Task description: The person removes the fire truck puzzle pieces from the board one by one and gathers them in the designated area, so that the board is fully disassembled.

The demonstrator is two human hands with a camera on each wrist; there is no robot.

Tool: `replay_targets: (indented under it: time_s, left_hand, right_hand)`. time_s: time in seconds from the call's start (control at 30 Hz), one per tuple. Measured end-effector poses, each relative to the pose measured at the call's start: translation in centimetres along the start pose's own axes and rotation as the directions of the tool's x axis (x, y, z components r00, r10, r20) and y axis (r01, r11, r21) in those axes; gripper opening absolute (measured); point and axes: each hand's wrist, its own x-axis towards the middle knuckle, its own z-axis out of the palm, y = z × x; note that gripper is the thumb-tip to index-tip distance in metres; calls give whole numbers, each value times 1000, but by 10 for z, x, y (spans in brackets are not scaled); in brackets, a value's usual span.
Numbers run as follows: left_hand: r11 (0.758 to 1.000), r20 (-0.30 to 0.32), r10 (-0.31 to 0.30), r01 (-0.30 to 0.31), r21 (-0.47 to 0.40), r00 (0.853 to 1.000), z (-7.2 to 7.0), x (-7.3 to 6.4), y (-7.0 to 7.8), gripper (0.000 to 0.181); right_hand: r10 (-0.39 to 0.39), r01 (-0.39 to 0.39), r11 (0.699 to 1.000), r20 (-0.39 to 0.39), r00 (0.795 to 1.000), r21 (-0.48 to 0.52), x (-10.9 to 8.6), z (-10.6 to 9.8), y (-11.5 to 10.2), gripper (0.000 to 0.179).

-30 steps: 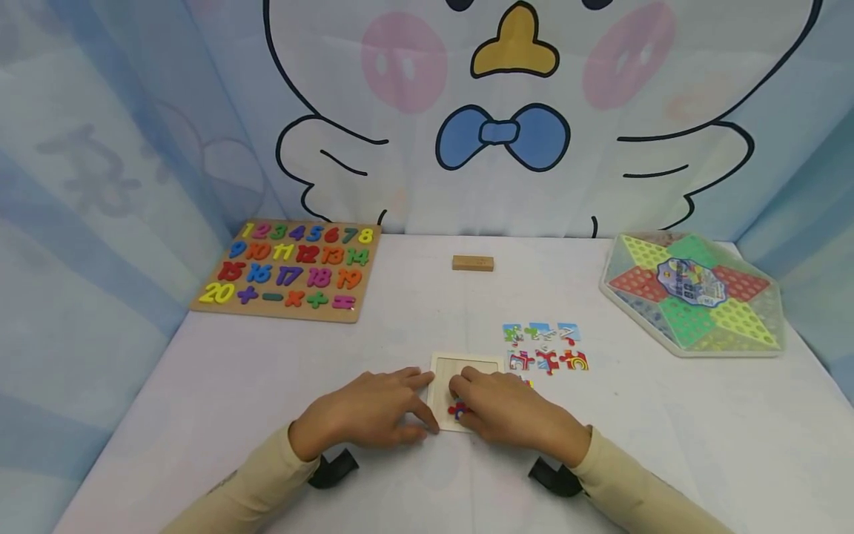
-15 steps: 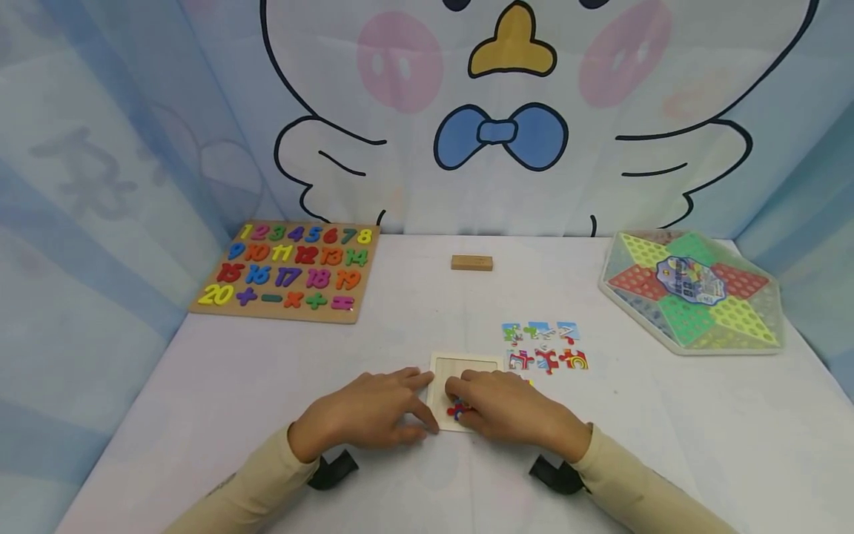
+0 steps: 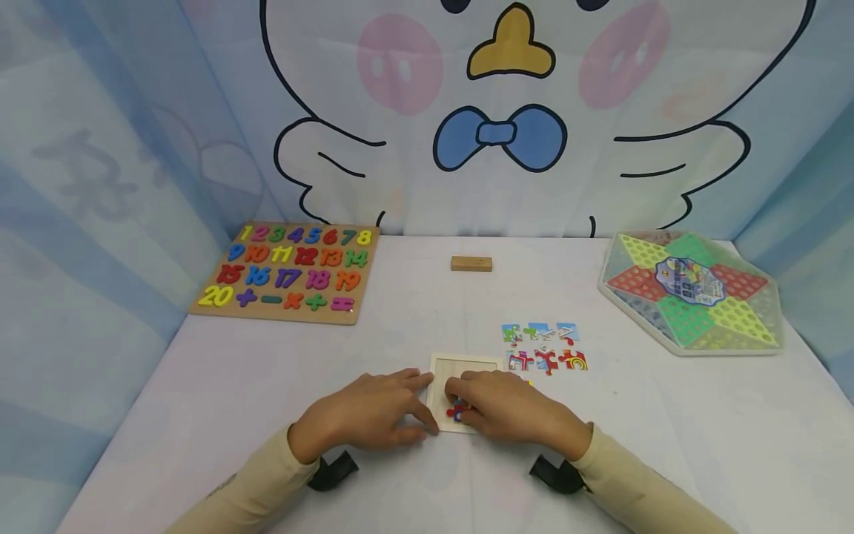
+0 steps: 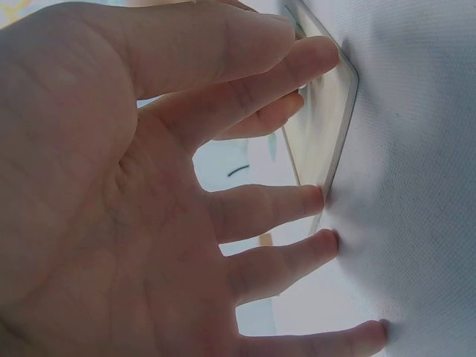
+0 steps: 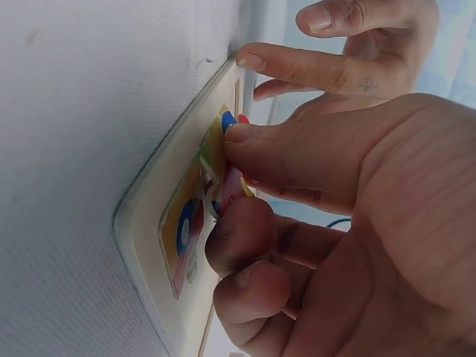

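Observation:
A small wooden puzzle tray point(image 3: 432, 382) lies on the white table in front of me. My left hand point(image 3: 373, 411) has its fingers spread, and the index fingertip touches the tray's near left corner. In the left wrist view, another fingertip meets the tray's edge point(image 4: 336, 145). Over the tray's right part, my right hand point(image 3: 512, 408) pinches a colourful jigsaw piece point(image 5: 232, 182) between thumb and curled fingers. Beside it in the tray lies another jigsaw piece point(image 5: 182, 234) with a blue ring shape. From the head, the right hand covers most of the pieces in the tray.
Several loose jigsaw pieces point(image 3: 547, 361) lie in rows right of the tray. A number board point(image 3: 287, 273) stands back left, a small wooden block point(image 3: 471, 264) back centre. A hexagonal game box point(image 3: 694, 297) lies at the right. A printed curtain point(image 3: 500, 193) closes the back.
My right hand has shifted very slightly left over the tray, still pinching the jigsaw piece. The left hand keeps its place at the tray's edge.

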Motion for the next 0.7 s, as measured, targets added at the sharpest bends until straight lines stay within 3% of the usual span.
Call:
replay_targets:
  time_s: [0.47,0.7]
  left_hand:
    - [1000,5,5,-5,6,1000,1,1,-1,16]
    - [1000,8,-18,18,25,1000,2,1,1,16]
  right_hand:
    - [-36,37,997,-23,999,75,-2,-7,0,19]
    - [-10,18,988,-53,999,151,-9,-26,9,16]
